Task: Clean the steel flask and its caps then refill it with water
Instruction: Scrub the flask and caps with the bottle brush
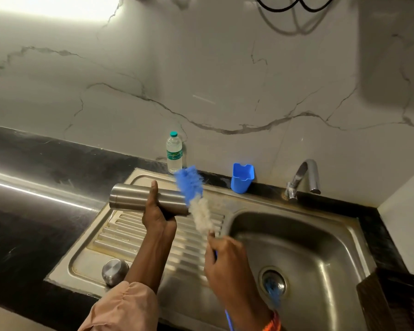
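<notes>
Head view: left hand (158,215) grips the steel flask (139,196) sideways over the drainboard; right hand (227,263) holds the bottle brush (196,194) (blurred) at its mouth.

Clearance around the two grips, over the sink unit

Beyond the left hand (157,217) gripping the flask (148,198) stand the water bottle (174,152) and blue cup (242,177) along the wall; below it, ribbed drainboard (120,232) lies bare save a steel cap (115,271). Right of the right hand (227,263), the basin (320,247) is open; tap (304,177) overhangs its far edge.

Left hand (157,215) holds flask (139,196) sideways; right hand (227,261) holds brush (196,197) at its mouth
</notes>
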